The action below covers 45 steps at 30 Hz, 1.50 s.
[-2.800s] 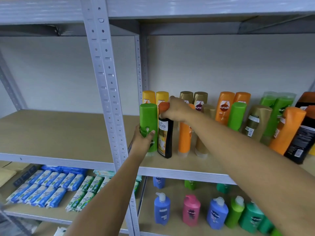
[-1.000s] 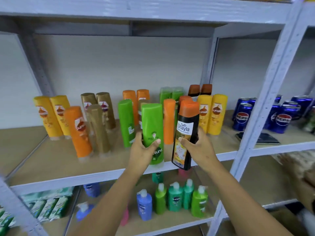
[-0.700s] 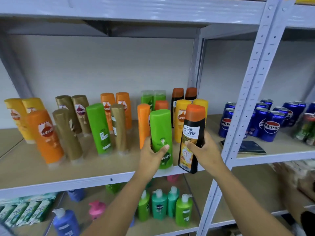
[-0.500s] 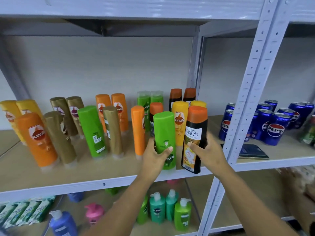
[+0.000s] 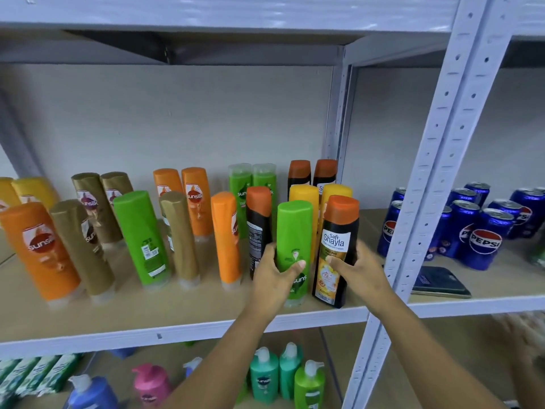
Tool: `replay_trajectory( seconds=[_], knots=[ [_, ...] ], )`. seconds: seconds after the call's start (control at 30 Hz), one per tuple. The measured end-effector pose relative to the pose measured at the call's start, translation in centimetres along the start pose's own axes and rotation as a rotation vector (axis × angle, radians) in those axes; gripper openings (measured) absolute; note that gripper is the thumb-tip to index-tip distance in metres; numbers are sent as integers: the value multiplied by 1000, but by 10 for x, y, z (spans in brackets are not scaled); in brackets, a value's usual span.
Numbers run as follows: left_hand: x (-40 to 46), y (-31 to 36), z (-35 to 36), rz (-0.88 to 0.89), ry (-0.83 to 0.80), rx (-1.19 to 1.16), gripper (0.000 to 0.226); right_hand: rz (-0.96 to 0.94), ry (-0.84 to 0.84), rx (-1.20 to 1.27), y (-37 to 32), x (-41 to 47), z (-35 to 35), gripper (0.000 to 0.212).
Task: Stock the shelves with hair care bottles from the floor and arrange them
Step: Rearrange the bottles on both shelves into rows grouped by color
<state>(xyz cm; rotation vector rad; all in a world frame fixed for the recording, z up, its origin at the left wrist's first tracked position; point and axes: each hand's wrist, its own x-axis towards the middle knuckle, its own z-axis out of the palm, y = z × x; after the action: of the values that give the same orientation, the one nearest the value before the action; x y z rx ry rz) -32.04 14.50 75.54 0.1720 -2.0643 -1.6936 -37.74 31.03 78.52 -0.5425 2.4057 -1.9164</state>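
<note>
My left hand [image 5: 272, 278] grips a green Sunsilk bottle [image 5: 294, 231] standing near the front edge of the wooden shelf [image 5: 188, 308]. Right beside it, my right hand [image 5: 358, 273] holds a black Safi Shayla bottle [image 5: 337, 240] with an orange cap, its base at the shelf board. Both bottles stand upright in front of two yellow bottles [image 5: 303, 196]. Another black bottle [image 5: 258, 228] stands just left of my left hand. Rows of orange, gold and green bottles fill the shelf to the left.
A grey perforated upright post [image 5: 424, 202] rises just right of my right hand. Blue Pepsi cans [image 5: 483, 231] and a dark flat object [image 5: 439, 281] sit in the bay beyond it. Pump bottles [image 5: 265, 379] stand on the shelf below.
The view swung right along the shelf with both bottles carried along. My hands lowered and pushed them inward, and they now stand at the shelf's right end.
</note>
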Motion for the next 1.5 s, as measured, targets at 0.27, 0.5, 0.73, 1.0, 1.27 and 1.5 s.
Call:
replay_trajectory(
  seconds=[0.27, 0.5, 0.73, 1.0, 1.27, 1.5],
  knots=[
    [1, 1, 7, 3, 23, -3, 35, -23, 17, -58, 7, 10, -1, 57],
    [1, 0, 9, 17, 47, 36, 39, -40, 12, -55, 14, 10, 0, 51],
    [1, -9, 7, -17, 3, 86, 44, -42, 23, -76, 31, 3, 6, 49],
    [3, -17, 5, -7, 13, 138, 37, 7, -57, -22, 43, 9, 19, 43],
    [15, -23, 0, -23, 54, 148, 39, -22, -94, 24, 44, 18, 29, 48],
    [19, -25, -3, -42, 74, 144, 40, -40, -101, 30, 40, 23, 35, 50]
  ],
)
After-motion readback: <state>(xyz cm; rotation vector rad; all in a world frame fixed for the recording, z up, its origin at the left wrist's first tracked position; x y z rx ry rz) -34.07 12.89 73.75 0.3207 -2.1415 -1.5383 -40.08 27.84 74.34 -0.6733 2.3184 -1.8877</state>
